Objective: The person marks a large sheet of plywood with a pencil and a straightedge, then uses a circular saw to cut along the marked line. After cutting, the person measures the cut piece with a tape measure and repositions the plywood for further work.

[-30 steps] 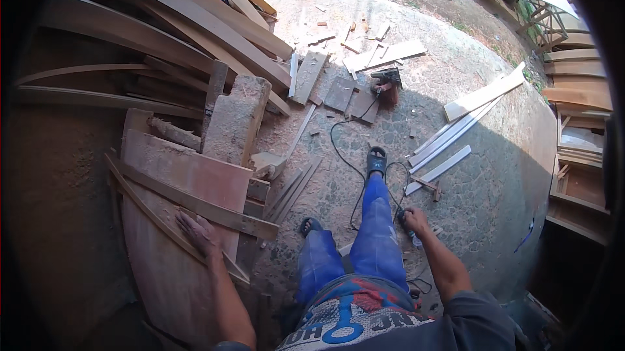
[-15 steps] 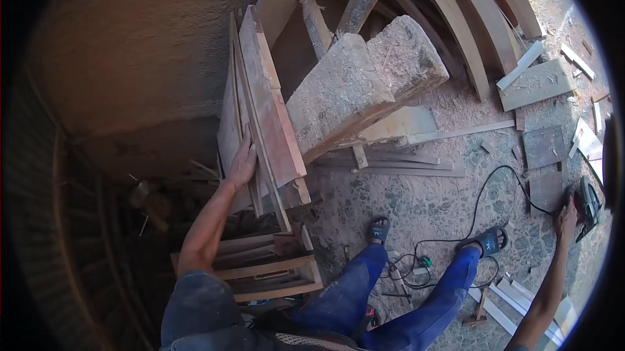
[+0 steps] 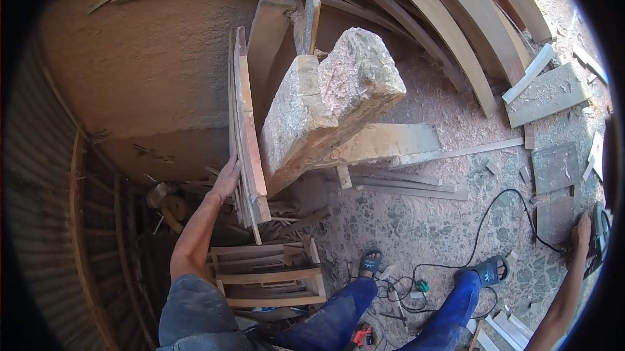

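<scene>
My left hand (image 3: 226, 179) presses against the left face of a narrow wooden panel (image 3: 249, 126), its fingers stretched along the boards. The fingertips are partly hidden by the panel's edge. This panel stands on edge beside a thick, rough wooden bench (image 3: 293, 107) covered in shavings. Far out on the right, my right hand (image 3: 581, 230) is closed on a dark corded power tool (image 3: 600, 230). The picture's dark rim cuts off part of the tool, so its exact kind is unclear.
A black cord (image 3: 485, 224) loops over the shaving-strewn floor near my sandalled feet. Below the panel stands a wooden frame (image 3: 270, 277). Long curved-looking boards (image 3: 449, 22) lie at the far side, and offcuts (image 3: 553, 167) lie at right. A brown wall (image 3: 143, 77) rises at left.
The view has shifted. The panel now appears more edge-on and upright, with my left hand still against it. My right hand and the power tool have moved slightly toward the right rim.
</scene>
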### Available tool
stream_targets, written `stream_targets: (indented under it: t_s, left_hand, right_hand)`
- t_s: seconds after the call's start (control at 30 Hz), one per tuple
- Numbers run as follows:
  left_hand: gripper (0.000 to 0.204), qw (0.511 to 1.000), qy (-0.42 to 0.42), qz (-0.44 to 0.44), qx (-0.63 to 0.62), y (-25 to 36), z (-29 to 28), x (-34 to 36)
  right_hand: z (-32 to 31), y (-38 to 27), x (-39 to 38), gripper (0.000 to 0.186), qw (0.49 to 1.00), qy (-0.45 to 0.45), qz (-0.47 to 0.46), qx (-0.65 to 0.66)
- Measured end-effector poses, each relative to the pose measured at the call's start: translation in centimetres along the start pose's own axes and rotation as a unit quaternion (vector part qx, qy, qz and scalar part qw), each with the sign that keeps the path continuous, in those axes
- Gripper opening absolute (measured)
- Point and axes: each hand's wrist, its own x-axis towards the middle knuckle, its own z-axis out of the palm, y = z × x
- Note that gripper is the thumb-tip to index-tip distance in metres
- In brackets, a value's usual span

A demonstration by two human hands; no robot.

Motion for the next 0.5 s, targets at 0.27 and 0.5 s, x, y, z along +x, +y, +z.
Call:
stream_targets:
  t_s: [0.27, 0.5]
  left_hand:
    - [0.07, 0.999, -0.009, -0.021, 0.027, 0.0, -0.5, -0.3]
    - [0.07, 0.995, 0.03, 0.088, -0.027, -2.1, 0.1, 0.1]
  right_hand:
    - [-2.7, -1.3, -4.6, 0.046, 0.995, -0.071, 0.058, 0.038]
    - [-15.5, -12.6, -21.3, 0.067, 0.995, -0.073, -0.057, 0.046]
